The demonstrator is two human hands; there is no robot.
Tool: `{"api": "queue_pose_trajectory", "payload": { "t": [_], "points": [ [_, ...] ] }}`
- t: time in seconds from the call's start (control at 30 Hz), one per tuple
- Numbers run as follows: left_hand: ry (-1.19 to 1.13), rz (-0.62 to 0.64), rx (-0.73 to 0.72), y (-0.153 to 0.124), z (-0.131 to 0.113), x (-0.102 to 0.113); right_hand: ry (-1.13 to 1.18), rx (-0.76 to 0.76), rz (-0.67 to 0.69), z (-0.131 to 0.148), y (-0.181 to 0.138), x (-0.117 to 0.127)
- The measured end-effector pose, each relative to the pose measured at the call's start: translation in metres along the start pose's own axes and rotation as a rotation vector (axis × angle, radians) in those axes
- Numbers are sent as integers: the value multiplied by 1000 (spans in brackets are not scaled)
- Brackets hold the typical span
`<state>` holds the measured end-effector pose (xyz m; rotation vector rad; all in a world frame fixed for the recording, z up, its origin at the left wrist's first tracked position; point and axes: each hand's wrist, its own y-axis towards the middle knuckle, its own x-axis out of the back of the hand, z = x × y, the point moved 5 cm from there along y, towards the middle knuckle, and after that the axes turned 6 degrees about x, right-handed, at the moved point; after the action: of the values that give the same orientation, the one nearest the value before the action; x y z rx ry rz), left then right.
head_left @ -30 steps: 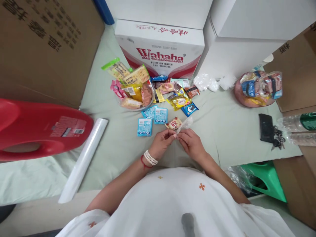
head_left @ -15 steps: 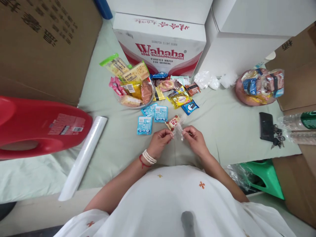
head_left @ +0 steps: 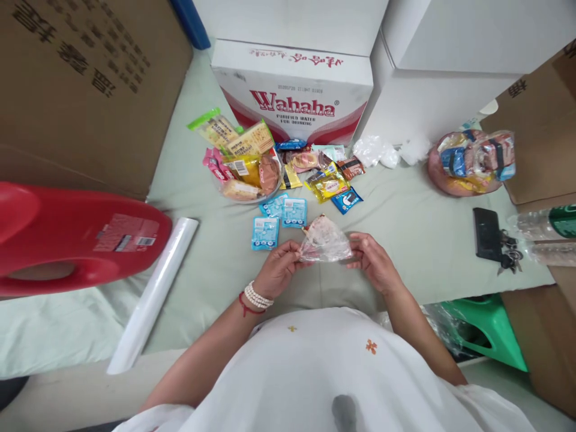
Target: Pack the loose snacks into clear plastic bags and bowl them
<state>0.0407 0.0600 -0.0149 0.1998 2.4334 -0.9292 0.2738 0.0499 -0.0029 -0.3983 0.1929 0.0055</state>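
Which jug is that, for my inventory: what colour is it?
Red jug, with a label; it shows in the head view.

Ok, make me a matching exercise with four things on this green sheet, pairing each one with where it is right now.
Things:
1. clear crinkly plastic bag
2. black rectangular phone
3. white roll of plastic film
4. white Wahaha cardboard box

Places:
A. beside the red plastic jug
B. at the back, behind the pile of snack packets
C. stretched between the left hand and right hand
D. far right, next to a bunch of keys

Pairs: 1-C, 2-D, 3-A, 4-B
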Motion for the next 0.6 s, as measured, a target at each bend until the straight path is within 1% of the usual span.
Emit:
{"api": "queue_pose_trajectory", "payload": {
  "t": [0.1,0.2,0.3,0.43,0.5,0.6],
  "points": [
    [36,14,-6,1,2,-3,-5,-34,23,-5,2,-8],
    [60,1,-49,1,-1,-3,9,-15,-31,-2,5,-9],
    [14,-5,-66,2,-5,2,49,5,-60,3,6,-6],
    [-87,-27,26,6,-3,7,-71,103,-12,6,0,-9],
    [-47,-78,81,7,1,8,-144,158,32,8,-3,-15],
    [53,-142,98,9,6,2,-178,192,79,14,-8,-26]
  ]
}}
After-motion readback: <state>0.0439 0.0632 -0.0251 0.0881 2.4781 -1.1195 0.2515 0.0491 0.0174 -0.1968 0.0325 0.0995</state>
